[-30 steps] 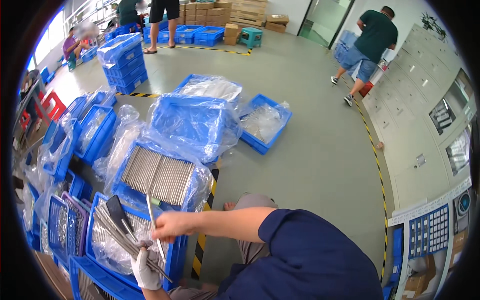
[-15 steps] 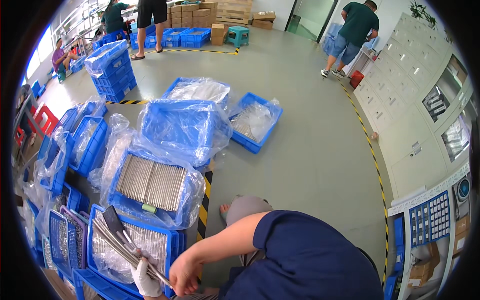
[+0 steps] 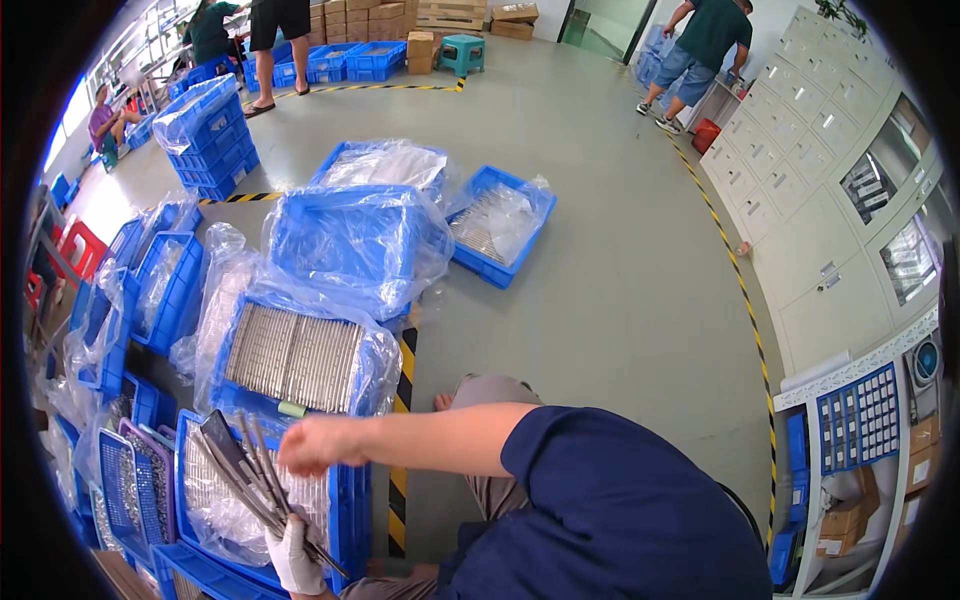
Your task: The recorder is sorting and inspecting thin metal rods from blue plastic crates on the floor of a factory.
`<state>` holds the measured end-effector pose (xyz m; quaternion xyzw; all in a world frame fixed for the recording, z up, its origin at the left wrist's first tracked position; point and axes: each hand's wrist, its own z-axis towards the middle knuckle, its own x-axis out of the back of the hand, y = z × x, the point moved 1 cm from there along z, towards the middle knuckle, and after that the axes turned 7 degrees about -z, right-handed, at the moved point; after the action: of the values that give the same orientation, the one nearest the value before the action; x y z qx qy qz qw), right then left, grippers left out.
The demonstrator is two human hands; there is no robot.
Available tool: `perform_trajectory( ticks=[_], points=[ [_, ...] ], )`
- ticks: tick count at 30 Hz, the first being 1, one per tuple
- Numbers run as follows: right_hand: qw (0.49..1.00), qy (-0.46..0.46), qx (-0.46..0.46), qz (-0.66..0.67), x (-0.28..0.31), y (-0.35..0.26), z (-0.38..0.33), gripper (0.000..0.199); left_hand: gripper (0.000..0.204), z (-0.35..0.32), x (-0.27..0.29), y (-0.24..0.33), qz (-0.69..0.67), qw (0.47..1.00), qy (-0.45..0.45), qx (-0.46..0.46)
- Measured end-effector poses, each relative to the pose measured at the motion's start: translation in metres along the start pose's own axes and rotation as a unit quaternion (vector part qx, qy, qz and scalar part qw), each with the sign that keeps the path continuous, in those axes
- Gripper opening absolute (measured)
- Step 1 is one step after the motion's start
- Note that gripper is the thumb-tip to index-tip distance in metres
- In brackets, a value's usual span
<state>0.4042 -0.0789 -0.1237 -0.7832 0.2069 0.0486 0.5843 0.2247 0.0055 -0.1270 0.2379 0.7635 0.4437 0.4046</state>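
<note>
the gloved left hand [image 3: 292, 557] grips a fanned bundle of long metal strips [image 3: 250, 480] over the lined blue crate [image 3: 345, 500], long axes running up-left; the bare right hand [image 3: 318, 444], fingers loosely curled and holding nothing visible, hovers beside their upper ends.

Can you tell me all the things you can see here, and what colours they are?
Metal strips: a bundle, grey, held over the near crate.
Near crate: one, blue, plastic-lined, bottom left.
Crate of metal rows: one, blue, just beyond it.
Bagged crates: several, blue under clear plastic, mid floor.
Crate stack: one, blue, far left.
Stool: one, teal, far end.
Cabinets: white, right wall.
Other people: about four, at the far end.
Floor: grey, yellow-black tape lines.
Left hand: white glove, gripping the strips.
Right hand: bare, above the strips.
</note>
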Motion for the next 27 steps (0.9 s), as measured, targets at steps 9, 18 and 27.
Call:
perform_trajectory(
  ticks=[9,18,27],
  points=[
    [0.981,0.002,0.103,0.167,0.035,-0.035,-0.007,0.019,0.024,-0.003,-0.014,0.000,0.023,0.998,0.035,-0.036],
    [0.990,0.006,0.118,-0.079,0.037,-0.053,-0.025,0.015,0.030,-0.007,-0.012,0.006,0.058,0.998,0.037,-0.013],
    [0.990,-0.022,0.113,-0.082,-0.021,0.000,-0.012,0.013,0.022,0.001,-0.012,-0.006,-0.025,0.999,0.015,-0.018]
  ],
)
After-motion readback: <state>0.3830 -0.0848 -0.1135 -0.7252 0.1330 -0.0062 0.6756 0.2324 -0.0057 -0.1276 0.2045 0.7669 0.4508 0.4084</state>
